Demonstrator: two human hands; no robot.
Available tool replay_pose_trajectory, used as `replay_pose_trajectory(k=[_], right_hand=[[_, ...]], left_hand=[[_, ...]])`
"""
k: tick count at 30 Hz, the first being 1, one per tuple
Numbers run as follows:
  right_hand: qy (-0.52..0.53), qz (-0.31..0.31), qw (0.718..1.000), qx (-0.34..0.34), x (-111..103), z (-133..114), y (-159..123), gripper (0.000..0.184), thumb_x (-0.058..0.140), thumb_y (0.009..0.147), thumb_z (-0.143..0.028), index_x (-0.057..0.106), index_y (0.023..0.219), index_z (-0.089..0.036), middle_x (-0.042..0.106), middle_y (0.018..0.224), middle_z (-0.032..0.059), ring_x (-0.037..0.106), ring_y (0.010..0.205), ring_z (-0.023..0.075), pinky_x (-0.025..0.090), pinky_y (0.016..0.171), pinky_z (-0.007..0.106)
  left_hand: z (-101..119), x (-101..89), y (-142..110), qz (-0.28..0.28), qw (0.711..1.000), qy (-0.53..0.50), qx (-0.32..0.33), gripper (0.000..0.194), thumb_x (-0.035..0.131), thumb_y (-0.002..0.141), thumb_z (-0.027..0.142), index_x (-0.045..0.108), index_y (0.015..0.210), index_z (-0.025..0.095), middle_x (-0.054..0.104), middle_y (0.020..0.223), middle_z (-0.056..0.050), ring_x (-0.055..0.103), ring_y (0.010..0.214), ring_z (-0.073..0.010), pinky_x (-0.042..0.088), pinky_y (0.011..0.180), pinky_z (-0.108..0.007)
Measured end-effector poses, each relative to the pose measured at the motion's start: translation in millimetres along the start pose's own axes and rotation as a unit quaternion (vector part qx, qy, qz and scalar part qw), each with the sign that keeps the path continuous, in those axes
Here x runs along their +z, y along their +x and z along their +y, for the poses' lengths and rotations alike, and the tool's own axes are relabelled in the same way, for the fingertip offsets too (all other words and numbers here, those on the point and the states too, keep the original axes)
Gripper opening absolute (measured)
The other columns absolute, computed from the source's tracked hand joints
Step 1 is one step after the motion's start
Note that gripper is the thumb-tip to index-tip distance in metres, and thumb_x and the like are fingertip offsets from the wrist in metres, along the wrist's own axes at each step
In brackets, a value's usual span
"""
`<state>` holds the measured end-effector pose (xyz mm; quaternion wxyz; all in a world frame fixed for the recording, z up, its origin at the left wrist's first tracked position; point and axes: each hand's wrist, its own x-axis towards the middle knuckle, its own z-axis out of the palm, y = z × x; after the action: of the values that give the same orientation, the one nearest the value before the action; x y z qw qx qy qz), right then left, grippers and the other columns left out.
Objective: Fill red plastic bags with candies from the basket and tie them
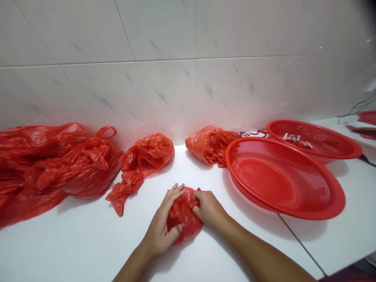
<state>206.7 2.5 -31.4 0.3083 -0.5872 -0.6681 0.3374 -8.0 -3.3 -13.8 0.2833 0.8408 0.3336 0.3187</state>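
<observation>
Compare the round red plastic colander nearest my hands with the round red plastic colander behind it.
The nearer red colander looks larger and holds nothing visible; the farther red colander sits closer to the tiled wall and holds a small red-and-white packet. Both are round, with mesh bowls and solid rims.

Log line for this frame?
left hand: gripping red plastic bag | right hand: gripping same bag | nearby: red colander, more red bags

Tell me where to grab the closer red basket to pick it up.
Grip the front rim of the closer red basket from your side, with your right hand, which is on the crumpled red bag. The thick lip stands out from the mesh and gives fingers an edge, and that stretch faces you.
</observation>
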Motion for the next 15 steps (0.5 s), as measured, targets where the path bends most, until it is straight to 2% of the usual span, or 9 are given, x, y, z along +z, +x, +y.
replay_pose_trajectory(k=[2, 4, 6, 10, 15], right_hand=[[-0.008, -0.004, 1.0, 0.011, 0.5, -1.9, -0.6, 0.027, 0.061, 0.069, 0.0, 0.045, 0.069, -0.021, 0.06, 0.068, -0.0025, 0.049, 0.062, 0.0132, 0.028, 0.06, 0.025], [-0.007, -0.01, 1.0, 0.005, 1.1, -2.5, -1.1, 0.027, 0.06, 0.068, 0.0, 0.044, 0.069, -0.021, 0.059, 0.068, -0.0029, 0.049, 0.063, 0.0131, 0.028, 0.06, 0.025], [-0.002, -0.019, 1.0, -0.01, 1.7, -2.2, -1.3, 0.026, 0.059, 0.068, -0.002, 0.043, 0.069, -0.022, 0.056, 0.066, -0.0037, 0.047, 0.061, 0.0129, 0.028, 0.058, 0.025], [0.007, -0.028, 0.999, -0.028, 2.5, -0.8, -1.1, 0.023, 0.058, 0.068, -0.003, 0.044, 0.069, -0.022, 0.055, 0.066, -0.004, 0.047, 0.061, 0.0127, 0.029, 0.058, 0.025], [0.02, -0.024, 0.999, -0.03, 2.0, -1.5, -2.1, 0.019, 0.057, 0.068, -0.005, 0.048, 0.072, -0.021, 0.059, 0.07, -0.0031, 0.05, 0.064, 0.0136, 0.032, 0.06, 0.025]], left_hand=[[-0.2, 8.5, -1.2, 0.001, 1.0, -0.006, -0.013, 0.073, 0.059, 0.1, 0.052, 0.036, 0.166, 0.031, 0.036, 0.175, -0.013, 0.029, 0.163, -0.0403, 0.025, 0.132, -0.068], [-1.4, 16.2, -1.0, 0.016, 0.999, 0.026, -0.041, 0.082, 0.07, 0.095, 0.052, 0.035, 0.167, 0.032, 0.037, 0.174, -0.013, 0.033, 0.161, -0.0409, 0.033, 0.13, -0.066], [-2.7, 20.1, 1.1, 0.021, 0.996, 0.063, -0.056, 0.087, 0.08, 0.088, 0.054, 0.042, 0.164, 0.033, 0.042, 0.172, -0.012, 0.039, 0.158, -0.0419, 0.037, 0.127, -0.066], [-3.6, 17.0, 7.1, 0.01, 0.995, 0.087, -0.051, 0.073, 0.083, 0.087, 0.052, 0.057, 0.152, 0.032, 0.059, 0.158, -0.01, 0.052, 0.149, -0.0389, 0.044, 0.124, -0.062], [-0.4, 13.6, 11.5, 0.025, 0.995, 0.088, -0.05, 0.055, 0.081, 0.084, 0.031, 0.065, 0.137, 0.032, 0.071, 0.141, -0.008, 0.063, 0.134, -0.035, 0.051, 0.116, -0.057]])
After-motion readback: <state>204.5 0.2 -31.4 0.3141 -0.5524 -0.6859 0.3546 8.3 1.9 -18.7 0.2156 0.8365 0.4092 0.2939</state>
